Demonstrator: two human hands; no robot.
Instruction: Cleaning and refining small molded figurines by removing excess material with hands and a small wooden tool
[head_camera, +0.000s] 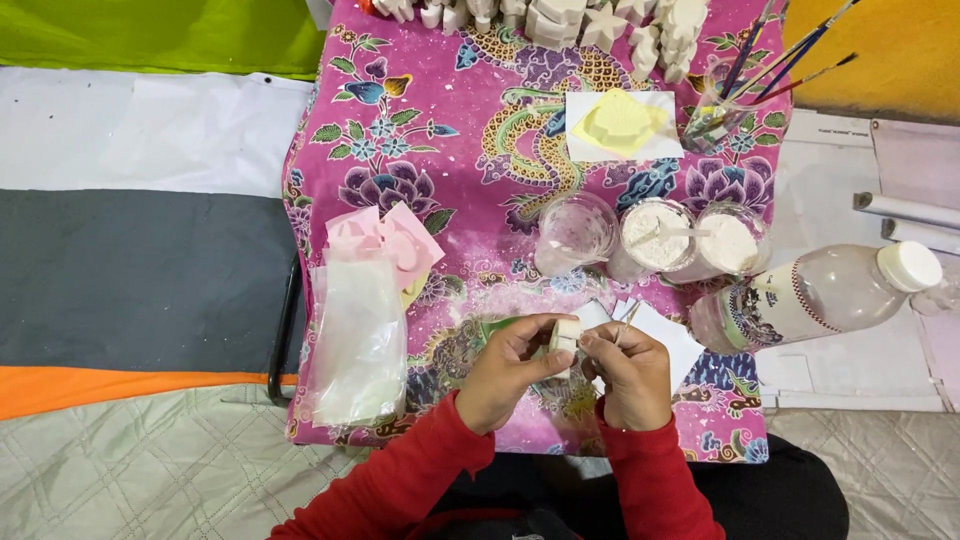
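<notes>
Just below the three plastic cups (655, 240), at the near edge of the pink flowered cloth (420, 130), both hands meet over a small white block (566, 335). The left hand (505, 370) has its thumb and fingers closed on the block, raising it off the cloth so a face is turned toward the other hand. The right hand (630, 372) is curled shut around a thin stick (627, 325) whose tip lies close to the block, a hold suited to fine work. White paper squares (670, 335) lie under the hands, below the cups, perhaps to catch dust. A clear bag (357, 340) lies left of the cups, a lying bottle (820, 295) right, and brushes (775, 55) stand beyond.
</notes>
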